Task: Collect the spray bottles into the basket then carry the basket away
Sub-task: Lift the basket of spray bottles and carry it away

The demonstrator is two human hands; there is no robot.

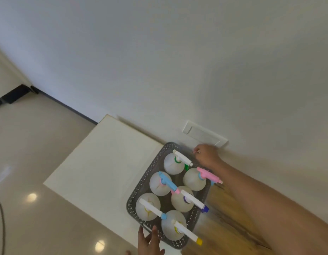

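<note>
A grey perforated basket (141, 188) stands on a white tabletop (104, 162) against the wall. Several white spray bottles stand upright inside it, with coloured nozzles: green (175, 162), pink (194, 179), blue (160, 184), purple (183, 200), light blue (147, 206) and yellow (173, 225). My right hand (208, 155) is at the basket's far rim next to the wall, fingers curled; whether it grips the rim is unclear. My left hand (149, 242) reaches the near rim with fingers spread, touching the basket's edge.
A white wall plate (204, 134) sits on the wall just behind the basket. A wooden surface (223, 218) adjoins the white top on the right. Glossy beige floor (40, 144) lies to the left, with a dark cable (1, 218) at the left edge.
</note>
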